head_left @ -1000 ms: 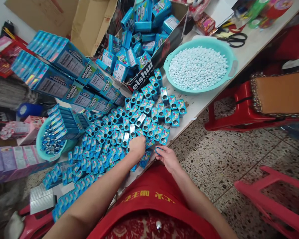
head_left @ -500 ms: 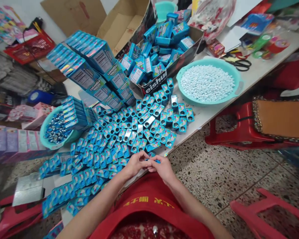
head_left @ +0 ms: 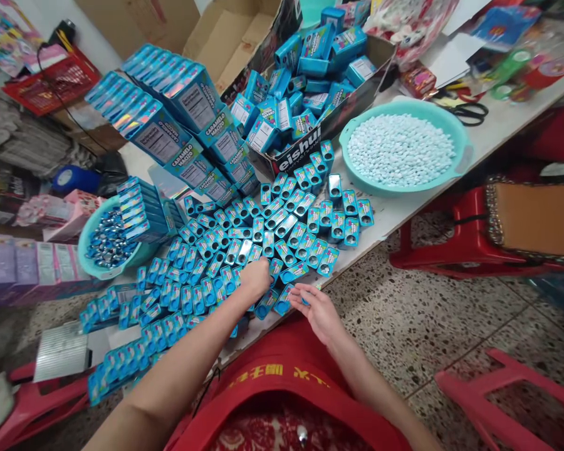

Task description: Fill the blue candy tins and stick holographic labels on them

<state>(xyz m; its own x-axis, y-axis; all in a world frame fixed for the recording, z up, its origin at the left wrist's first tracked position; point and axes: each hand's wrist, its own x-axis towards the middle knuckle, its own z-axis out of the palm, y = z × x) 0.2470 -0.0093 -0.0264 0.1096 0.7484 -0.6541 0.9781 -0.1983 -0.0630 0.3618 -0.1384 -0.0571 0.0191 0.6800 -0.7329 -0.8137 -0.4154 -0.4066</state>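
Observation:
Many small blue boxes (head_left: 294,272) with round holes in their printed tops stand and lie packed across the table. My left hand (head_left: 256,277) is closed and reaches down among them near the middle; its fingertips are hidden, so what it grips does not show. At the table's front edge, my right hand (head_left: 316,310) has its fingers stretched and a little apart, beside the nearest blue box (head_left: 283,300). A small blue patch shows between its thumb and fingers; I cannot tell whether it is held or lies behind.
A turquoise basin (head_left: 345,160) of white candies stands to the right. Behind are a carton (head_left: 286,164) of blue packs and tall stacks of display boxes (head_left: 192,106). Another basin (head_left: 87,250) with shiny pieces sits left. Scissors (head_left: 470,114) and a red stool (head_left: 432,241) are at right.
My hands were together at the table edge, fingertips pinched; now they are apart. The left has moved up and left onto the boxes, and the right has opened. The view has shifted slightly.

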